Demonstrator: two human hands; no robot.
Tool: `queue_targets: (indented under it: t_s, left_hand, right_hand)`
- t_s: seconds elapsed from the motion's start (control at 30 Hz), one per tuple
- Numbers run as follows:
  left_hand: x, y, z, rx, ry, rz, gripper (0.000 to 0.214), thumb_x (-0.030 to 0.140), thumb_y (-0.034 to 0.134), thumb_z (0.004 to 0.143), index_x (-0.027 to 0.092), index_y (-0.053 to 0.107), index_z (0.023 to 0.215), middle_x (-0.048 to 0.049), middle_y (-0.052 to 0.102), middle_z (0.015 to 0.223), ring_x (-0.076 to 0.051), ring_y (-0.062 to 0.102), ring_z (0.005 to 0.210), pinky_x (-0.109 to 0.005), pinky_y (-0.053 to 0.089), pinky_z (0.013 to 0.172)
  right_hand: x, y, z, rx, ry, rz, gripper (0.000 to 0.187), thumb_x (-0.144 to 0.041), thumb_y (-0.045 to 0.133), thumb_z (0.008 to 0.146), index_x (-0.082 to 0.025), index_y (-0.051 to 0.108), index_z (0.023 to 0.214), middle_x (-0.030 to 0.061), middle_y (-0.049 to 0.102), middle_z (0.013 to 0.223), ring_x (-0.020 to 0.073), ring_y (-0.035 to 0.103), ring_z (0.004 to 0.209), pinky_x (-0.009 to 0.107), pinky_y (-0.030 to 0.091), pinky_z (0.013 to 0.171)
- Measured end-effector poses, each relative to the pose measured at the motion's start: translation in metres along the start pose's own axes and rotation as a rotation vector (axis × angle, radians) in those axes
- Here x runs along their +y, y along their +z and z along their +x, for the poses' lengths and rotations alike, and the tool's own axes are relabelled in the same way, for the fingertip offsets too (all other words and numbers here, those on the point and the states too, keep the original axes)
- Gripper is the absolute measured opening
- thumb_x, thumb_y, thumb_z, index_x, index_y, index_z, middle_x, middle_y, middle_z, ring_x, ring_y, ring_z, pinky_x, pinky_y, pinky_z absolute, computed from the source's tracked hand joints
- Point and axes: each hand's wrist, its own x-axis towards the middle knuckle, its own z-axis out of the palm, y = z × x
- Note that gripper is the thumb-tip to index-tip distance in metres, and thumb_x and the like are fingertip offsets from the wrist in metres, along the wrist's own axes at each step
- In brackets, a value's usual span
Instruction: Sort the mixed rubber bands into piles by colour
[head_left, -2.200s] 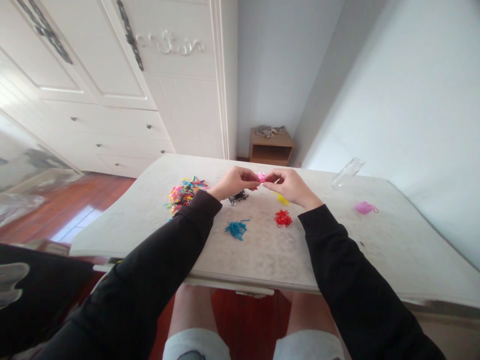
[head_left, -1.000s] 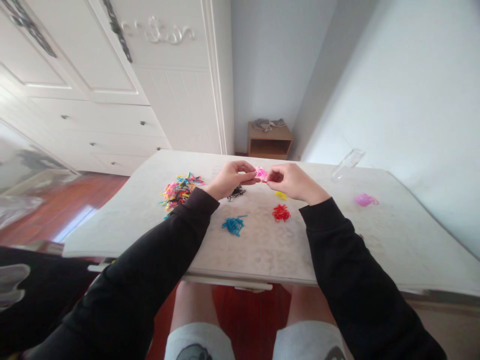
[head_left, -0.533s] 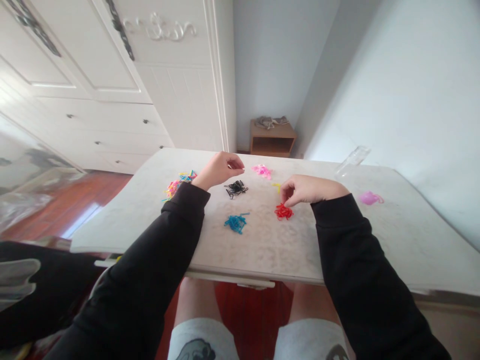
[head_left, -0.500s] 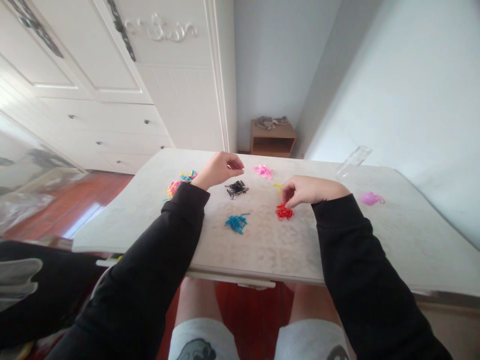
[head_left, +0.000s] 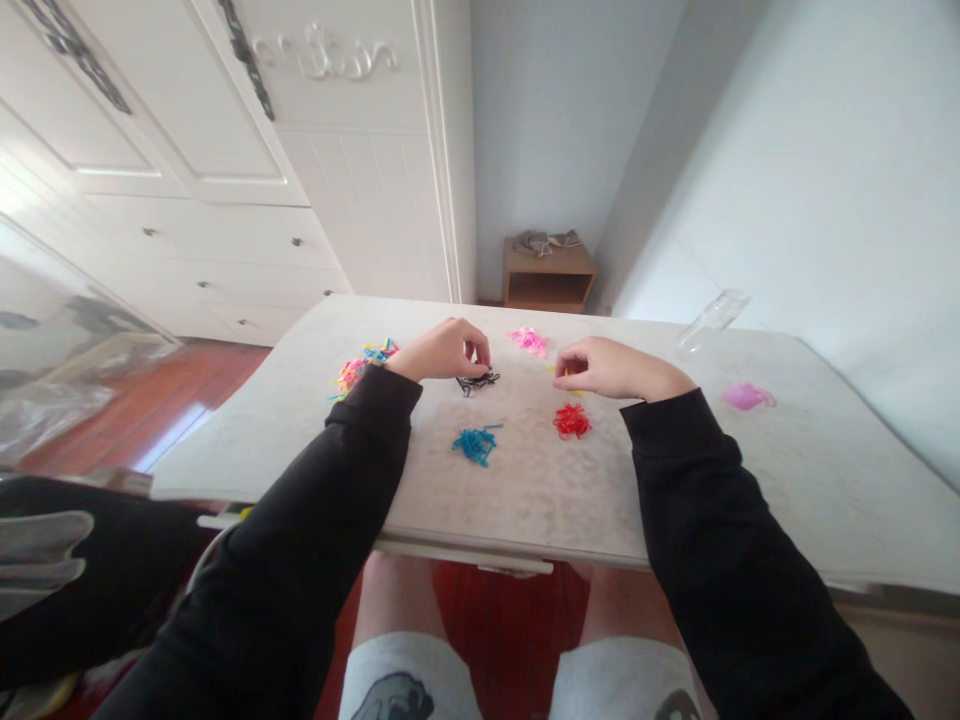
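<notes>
White table (head_left: pixel 525 500), pale wardrobe (head_left: pixel 225 120) behind it, wooden nightstand (head_left: pixel 551 275) at the far wall.

Small elastic bands lie sorted by colour mid-table:
- black bands (head_left: pixel 477 380)
- pink bands (head_left: pixel 527 340)
- red bands (head_left: pixel 571 421)
- blue bands (head_left: pixel 474 444)
- mixed heap (head_left: pixel 360 365), off to the left
- clear bottle (head_left: pixel 712 318), on its side, well apart on the right

Left hand (head_left: pixel 442 350) is down on the black bands, fingertips pressed together and pinching into that pile. Right hand (head_left: pixel 611 368) is curled just above the red bands, thumb and forefinger closed. I can't tell if a band sits between them. Yellow bands (head_left: pixel 557 370) are mostly hidden under it.

My read on doing this well:
- Pinch with fingertips only, one colour per pinch.
- Lift straight up so tangled neighbours drop off.
- Black and yellow sit near the pink and red, so don't sweep the wrist sideways.
- Left sleeve rests close to the mixed heap and could drag strays, so keep the cuff raised.
</notes>
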Motion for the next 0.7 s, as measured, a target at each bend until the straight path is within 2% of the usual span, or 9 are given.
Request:
queue_targets:
  t_s: [0.07,0.27,0.47,0.53,0.6,0.7]
  left_hand:
    - [0.002,-0.001,0.0,0.046,-0.003,0.011,0.008,0.02,0.071,0.072,0.016,0.077,0.073,-0.0028,0.07,0.068,-0.012,0.057,0.062,-0.026,0.043,0.063]
    - [0.005,0.0,0.002,0.303,-0.105,0.038,0.02,0.026,0.062,0.082,0.015,0.07,0.068,-0.0002,0.056,0.057,-0.012,0.047,0.058,-0.028,0.035,0.06]
    - [0.009,0.015,0.005,0.363,-0.091,0.126,0.021,0.025,0.06,0.084,0.016,0.068,0.067,0.0014,0.053,0.055,-0.012,0.043,0.056,-0.029,0.035,0.063]
    - [0.008,0.016,0.007,0.389,-0.11,0.124,0.022,0.026,0.06,0.084,0.016,0.069,0.067,0.0012,0.054,0.056,-0.012,0.044,0.057,-0.029,0.035,0.062]
    - [0.005,0.007,0.006,0.434,-0.147,0.099,0.022,0.028,0.062,0.084,0.016,0.069,0.066,0.0004,0.056,0.057,-0.012,0.045,0.058,-0.028,0.035,0.062]
    - [-0.004,-0.023,-0.005,0.515,-0.253,0.035,0.019,0.031,0.066,0.08,0.015,0.07,0.069,-0.0009,0.06,0.06,-0.012,0.049,0.06,-0.027,0.036,0.059]
  right_hand:
    - [-0.003,0.001,0.0,0.032,-0.008,-0.021,0.011,-0.028,0.066,0.08,-0.019,0.071,0.074,-0.0016,0.063,0.063,0.0139,0.052,0.06,0.029,0.036,0.06]
    - [-0.008,0.002,0.001,0.117,0.009,-0.07,0.011,-0.027,0.066,0.08,-0.019,0.072,0.076,-0.0006,0.063,0.063,0.0143,0.051,0.06,0.029,0.035,0.06]
    - [-0.009,0.006,0.005,0.177,-0.018,-0.143,0.012,-0.027,0.065,0.081,-0.019,0.072,0.075,0.0026,0.066,0.069,0.0161,0.054,0.062,0.03,0.037,0.063]
    - [-0.008,0.008,0.006,0.187,-0.029,-0.18,0.014,-0.027,0.064,0.083,-0.018,0.072,0.075,0.0039,0.067,0.071,0.0169,0.055,0.064,0.03,0.037,0.064]
    - [-0.007,0.01,0.008,0.194,-0.032,-0.215,0.014,-0.026,0.064,0.084,-0.018,0.073,0.077,0.0049,0.067,0.072,0.0175,0.055,0.065,0.03,0.036,0.064]
    - [-0.005,0.011,0.011,0.191,-0.033,-0.256,0.014,-0.026,0.064,0.084,-0.018,0.075,0.079,0.0059,0.068,0.075,0.0184,0.056,0.066,0.03,0.036,0.064]
